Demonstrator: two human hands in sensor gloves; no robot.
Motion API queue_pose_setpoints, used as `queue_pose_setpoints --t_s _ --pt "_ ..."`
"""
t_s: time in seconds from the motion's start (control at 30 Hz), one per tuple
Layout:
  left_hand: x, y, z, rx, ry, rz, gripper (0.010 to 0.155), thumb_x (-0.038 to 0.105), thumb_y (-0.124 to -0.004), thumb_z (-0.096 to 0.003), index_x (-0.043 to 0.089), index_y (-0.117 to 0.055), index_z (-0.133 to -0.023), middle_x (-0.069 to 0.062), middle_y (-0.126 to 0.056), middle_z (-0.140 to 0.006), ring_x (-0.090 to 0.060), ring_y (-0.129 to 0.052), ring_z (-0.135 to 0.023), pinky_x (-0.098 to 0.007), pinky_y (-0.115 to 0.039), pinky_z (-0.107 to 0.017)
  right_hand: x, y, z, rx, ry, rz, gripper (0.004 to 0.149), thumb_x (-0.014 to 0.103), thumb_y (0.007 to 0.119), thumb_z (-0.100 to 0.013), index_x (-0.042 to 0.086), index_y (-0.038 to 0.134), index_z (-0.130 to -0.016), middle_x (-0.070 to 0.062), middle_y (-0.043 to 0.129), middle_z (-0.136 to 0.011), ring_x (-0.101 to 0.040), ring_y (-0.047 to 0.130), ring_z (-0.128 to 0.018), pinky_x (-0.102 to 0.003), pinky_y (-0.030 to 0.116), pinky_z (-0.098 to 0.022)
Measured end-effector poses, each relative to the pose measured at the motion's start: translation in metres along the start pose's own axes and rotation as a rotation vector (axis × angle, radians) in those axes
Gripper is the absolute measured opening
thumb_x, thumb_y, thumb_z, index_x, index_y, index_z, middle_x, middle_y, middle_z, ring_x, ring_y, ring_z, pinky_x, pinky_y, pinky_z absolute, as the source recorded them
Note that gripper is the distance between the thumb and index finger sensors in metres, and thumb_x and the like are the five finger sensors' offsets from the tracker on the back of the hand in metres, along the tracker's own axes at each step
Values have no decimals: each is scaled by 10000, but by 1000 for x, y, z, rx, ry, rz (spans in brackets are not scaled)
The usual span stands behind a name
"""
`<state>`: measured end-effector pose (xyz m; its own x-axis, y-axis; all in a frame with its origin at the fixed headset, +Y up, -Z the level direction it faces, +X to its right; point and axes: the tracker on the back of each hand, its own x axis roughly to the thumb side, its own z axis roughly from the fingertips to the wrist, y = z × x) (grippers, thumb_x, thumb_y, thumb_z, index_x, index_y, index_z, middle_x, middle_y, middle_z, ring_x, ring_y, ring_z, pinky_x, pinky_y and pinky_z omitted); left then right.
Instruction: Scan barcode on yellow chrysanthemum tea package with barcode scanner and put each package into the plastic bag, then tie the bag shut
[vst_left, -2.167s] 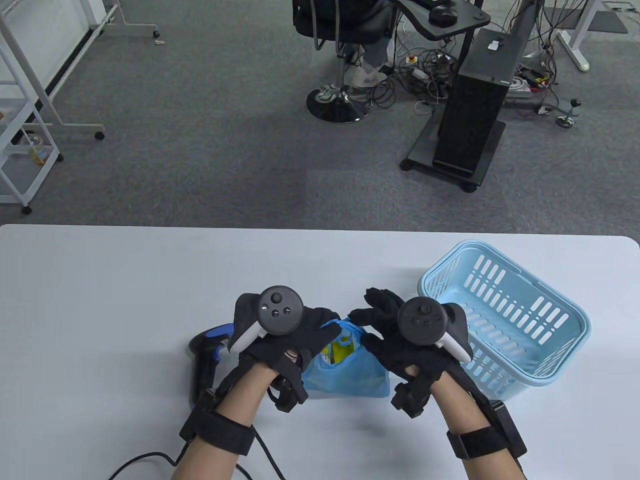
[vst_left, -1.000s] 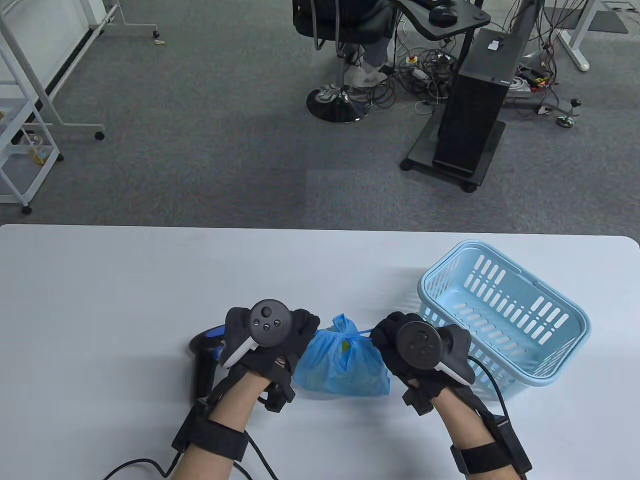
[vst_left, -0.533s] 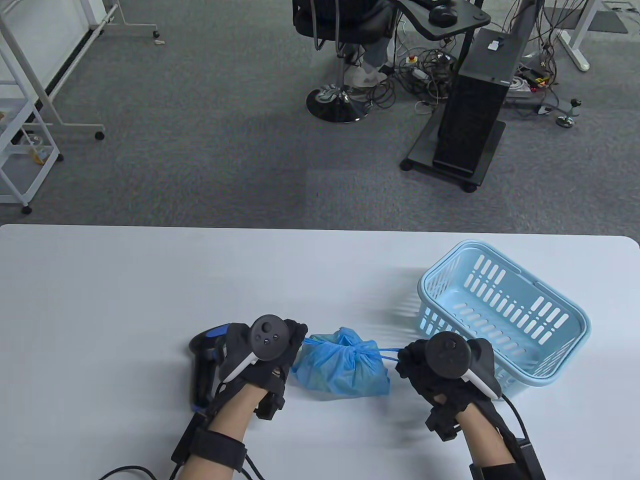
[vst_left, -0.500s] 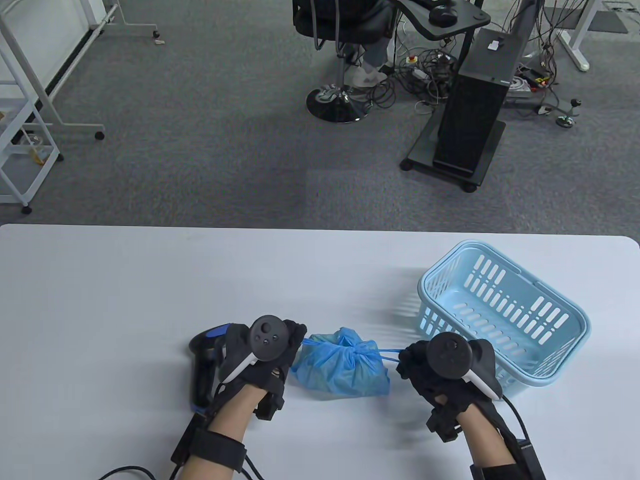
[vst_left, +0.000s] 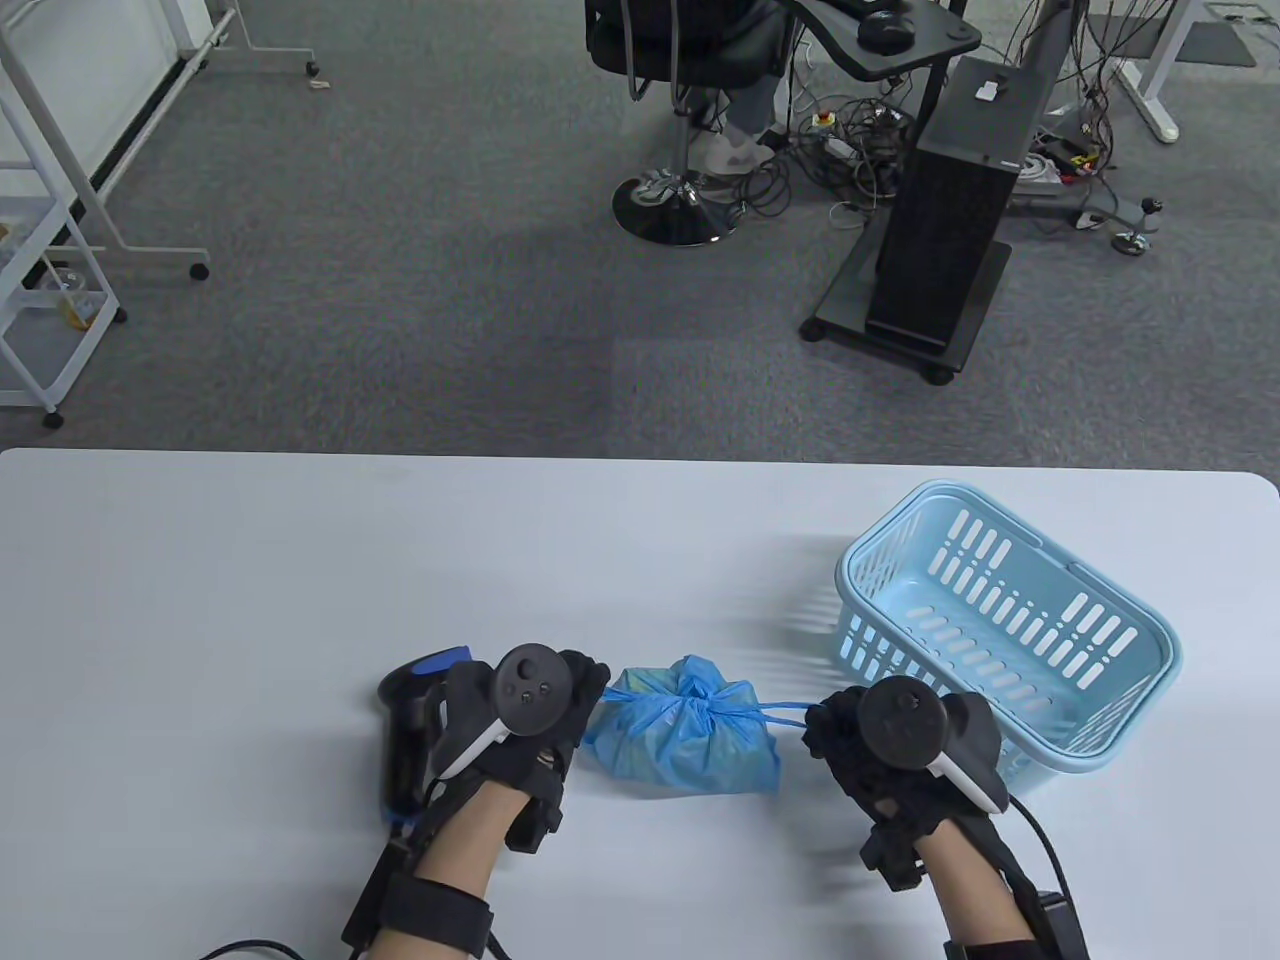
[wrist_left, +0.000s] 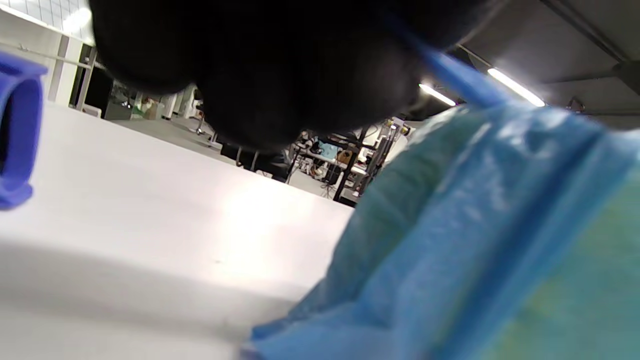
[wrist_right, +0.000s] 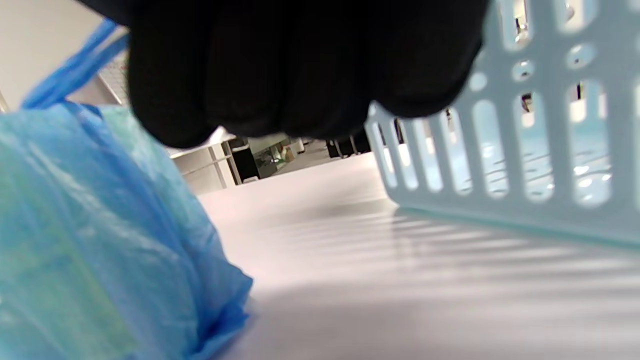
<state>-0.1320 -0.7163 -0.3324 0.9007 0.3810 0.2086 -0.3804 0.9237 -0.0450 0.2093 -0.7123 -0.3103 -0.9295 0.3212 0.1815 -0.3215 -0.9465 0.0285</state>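
A blue plastic bag (vst_left: 685, 735) lies on the white table (vst_left: 250, 580), its top gathered into a knot (vst_left: 703, 697). Yellow-green packaging shows faintly through the plastic (wrist_left: 575, 300) (wrist_right: 45, 240). My left hand (vst_left: 575, 690) grips the bag's left handle, drawn taut. My right hand (vst_left: 835, 725) grips the right handle strip (vst_left: 780, 711), stretched tight from the knot. In the wrist views each curled gloved fist (wrist_left: 260, 65) (wrist_right: 300, 65) holds a blue strip. The barcode scanner (vst_left: 405, 725), black with a blue top, lies just left of my left hand.
A light blue slotted basket (vst_left: 1010, 620) stands at the right, close behind my right hand, with nothing seen in it. The scanner's cable (vst_left: 250, 945) runs off the near edge. Beyond the table are carpet, a chair and a computer cart.
The open bag mouth was gathered and knotted over the yellow packages. Both hands have drawn apart, left and right, and toward the near edge, stretching the handles tighter.
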Motion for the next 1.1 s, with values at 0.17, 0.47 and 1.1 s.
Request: queue_pose_setpoints --t_s 0.17,0.47,1.1 --pt "7 13 16 -12 -67 -46 850 686 -650 -462 242 -466 -1163 -190 -642 -1116 -471 -613 -1051 -642 -613 -653 4 -2 17 -35 -30 39 808 620 622 -357 149 647 -1014 -129 683 -989 -331 789 -860 -519 732 -591" --pt "-10 21 49 -30 -39 -206 987 789 -655 -422 294 -297 -1197 -193 -184 -1242 -531 -121 -1126 -789 -200 -675 1 1 40 14 -43 167 1011 721 626 -299 138 448 -1106 -155 506 -1096 -388 608 -1005 -615 617 -670" --pt "-36 -17 74 -233 39 -432 1042 877 -593 -401 349 -135 -1174 -315 -83 -1172 -650 -78 -1033 -830 -133 -569 0 44 38 352 41 382 1091 791 563 -281 227 90 -1085 -127 58 -1121 -423 84 -1045 -766 274 -679"
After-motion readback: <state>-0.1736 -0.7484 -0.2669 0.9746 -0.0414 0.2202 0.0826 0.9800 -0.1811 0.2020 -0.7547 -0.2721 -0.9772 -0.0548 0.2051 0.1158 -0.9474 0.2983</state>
